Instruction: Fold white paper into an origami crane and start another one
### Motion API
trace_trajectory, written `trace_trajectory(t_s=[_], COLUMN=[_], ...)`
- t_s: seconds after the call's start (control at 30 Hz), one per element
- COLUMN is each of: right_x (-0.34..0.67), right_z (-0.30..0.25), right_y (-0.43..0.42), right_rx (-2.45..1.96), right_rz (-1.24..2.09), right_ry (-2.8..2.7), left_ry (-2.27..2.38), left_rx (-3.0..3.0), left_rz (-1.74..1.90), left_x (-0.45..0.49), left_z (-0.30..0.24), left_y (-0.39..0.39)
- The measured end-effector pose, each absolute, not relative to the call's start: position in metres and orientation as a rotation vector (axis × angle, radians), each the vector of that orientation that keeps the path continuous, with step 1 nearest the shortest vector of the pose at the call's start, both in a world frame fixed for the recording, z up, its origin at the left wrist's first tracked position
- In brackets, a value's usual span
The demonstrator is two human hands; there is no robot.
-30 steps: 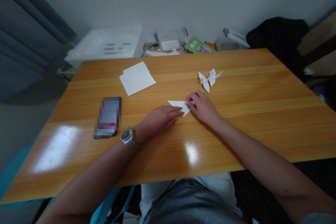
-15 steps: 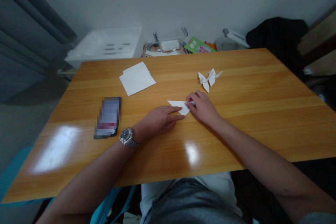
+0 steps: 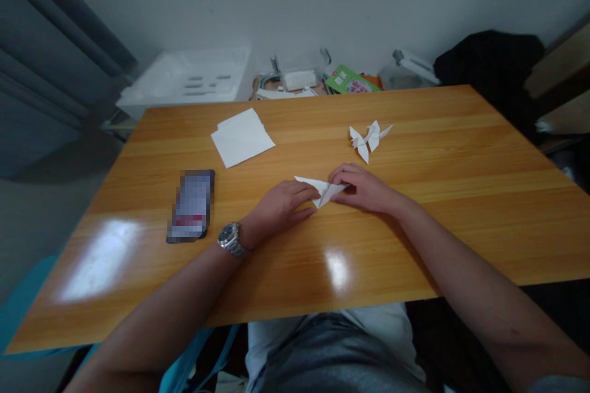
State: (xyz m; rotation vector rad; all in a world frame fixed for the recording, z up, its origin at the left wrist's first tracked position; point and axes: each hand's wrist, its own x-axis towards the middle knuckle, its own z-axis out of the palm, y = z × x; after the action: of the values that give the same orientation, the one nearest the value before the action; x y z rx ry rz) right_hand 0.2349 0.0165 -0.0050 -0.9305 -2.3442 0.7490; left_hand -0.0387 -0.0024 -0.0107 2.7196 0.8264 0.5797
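A small folded white paper (image 3: 321,188) lies near the middle of the wooden table (image 3: 461,196). My left hand (image 3: 281,207), a watch on its wrist, grips the paper's left side with curled fingers. My right hand (image 3: 366,188) pinches the paper's right end, fingers pressed together. Behind my right hand a finished white paper crane (image 3: 367,137) rests on the table.
A stack of white paper sheets (image 3: 242,137) lies at the back left. A phone (image 3: 192,204) lies flat left of my left hand. Behind the table sit a white plastic bin (image 3: 184,80), clutter and a green packet (image 3: 348,80); dark cloth (image 3: 488,64) lies at back right.
My right hand has turned and slid slightly right along the paper. My left fingers have curled up on the paper's left side, and the fold has lifted a little.
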Motion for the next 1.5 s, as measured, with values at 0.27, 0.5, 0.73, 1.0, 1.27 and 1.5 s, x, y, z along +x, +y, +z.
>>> trace_trajectory(t_s=[0.27, 0.5, 0.73, 1.0, 1.27, 1.5], right_x=[0.227, 0.216, 0.209, 0.206, 0.207, 0.206], right_z=[0.001, 0.002, 0.002, 0.004, 0.004, 0.008], right_y=[0.004, -0.003, -0.008, -0.011, -0.01, -0.011], right_rx=[-1.135, -1.085, -1.115, -1.123, -1.107, -1.116], right_rz=[1.124, 1.335, 1.342, 1.366, 1.358, 1.346], right_ry=[-1.949, -1.652, -1.589, -1.607, -1.647, -1.631], left_ry=[0.918, 1.165, 1.157, 1.103, 1.043, 1.078], left_rx=[2.592, 2.14, 1.861, 1.732, 1.624, 1.63], left_rz=[0.824, 1.065, 1.112, 1.12, 1.096, 1.072], left_x=[-0.039, -0.033, -0.027, -0.024, -0.023, -0.024], left_z=[0.001, 0.006, 0.008, 0.009, 0.013, 0.011], left_y=[-0.005, -0.014, -0.017, -0.019, -0.021, -0.02])
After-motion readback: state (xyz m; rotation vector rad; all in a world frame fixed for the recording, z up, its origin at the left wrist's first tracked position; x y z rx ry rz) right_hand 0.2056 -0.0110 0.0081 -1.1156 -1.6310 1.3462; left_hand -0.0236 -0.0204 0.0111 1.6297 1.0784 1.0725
